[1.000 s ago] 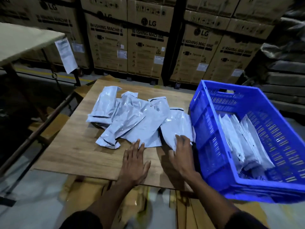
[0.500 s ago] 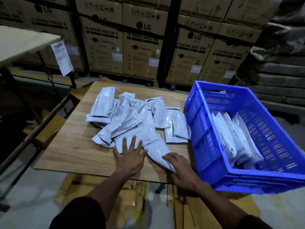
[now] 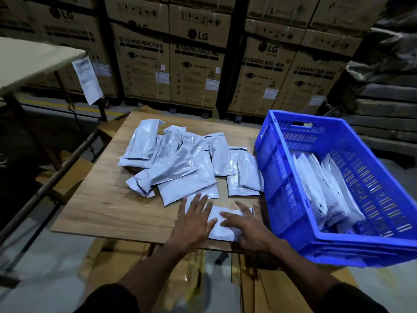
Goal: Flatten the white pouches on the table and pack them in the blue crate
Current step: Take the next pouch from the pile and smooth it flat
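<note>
The blue slatted crate [image 3: 291, 186] is sitting at the right edge of the wooden tabletop [image 3: 101, 206], holding several white pouches [image 3: 320, 190] standing on edge. A loose heap of white pouches [image 3: 180, 163] is lying mid-table. Both the left hand [image 3: 191, 224] and right hand [image 3: 250, 227] are pressing flat, fingers spread, on one pouch [image 3: 222, 227] at the near edge. Behind, stacked cardboard cartons [image 3: 196, 64] are reading "LG" and "WASHING MACHINE". A paper sheet [image 3: 88, 80] is hanging from a pale table at left.

One blue crate [image 3: 282, 177]; two hands; pouches overlapping, count unclear.
</note>
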The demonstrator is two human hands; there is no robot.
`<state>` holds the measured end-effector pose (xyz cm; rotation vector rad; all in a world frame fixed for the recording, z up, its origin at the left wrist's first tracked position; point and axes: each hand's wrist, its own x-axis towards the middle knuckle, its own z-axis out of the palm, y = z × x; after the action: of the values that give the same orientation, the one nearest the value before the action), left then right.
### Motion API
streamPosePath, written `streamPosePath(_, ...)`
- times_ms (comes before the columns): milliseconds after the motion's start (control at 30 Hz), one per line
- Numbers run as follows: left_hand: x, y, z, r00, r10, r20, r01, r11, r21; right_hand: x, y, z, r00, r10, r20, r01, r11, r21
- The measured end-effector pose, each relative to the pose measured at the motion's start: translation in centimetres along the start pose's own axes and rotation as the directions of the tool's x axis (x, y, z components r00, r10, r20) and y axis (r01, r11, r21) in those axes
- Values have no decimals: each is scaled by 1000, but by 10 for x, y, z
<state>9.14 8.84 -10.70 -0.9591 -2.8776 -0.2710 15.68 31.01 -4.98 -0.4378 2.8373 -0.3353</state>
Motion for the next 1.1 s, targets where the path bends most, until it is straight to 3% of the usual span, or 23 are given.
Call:
streamPosePath(100, -10, 5, 11, 996, -53, 70, 53, 999, 9, 5, -18, 0, 969, 181, -171, -170, 982, 80)
streamPosePath(167, -11, 8, 10, 994, -81, 69, 80, 997, 18, 11, -31, 11, 941, 182, -286, -191, 982, -3)
streamPosePath(233, -8, 9, 10, 993, -94, 68, 93, 995, 27, 18, -39, 23, 949, 158, -272, -193, 975, -107)
streamPosePath(367, -6, 9, 13, 994, -82, 66, 79, 996, 50, 25, -38, 36, 967, 208, -148, -220, 972, -76)
streamPosePath(500, -11, 6, 16, 997, -73, 23, 73, 997, 17, 25, -31, 47, 966, 207, -156, -227, 966, -122)
streamPosePath(1100, -13, 10, 23, 992, -107, 70, 105, 994, 27, 30, -32, 51, 968, 242, -64, -250, 955, -161)
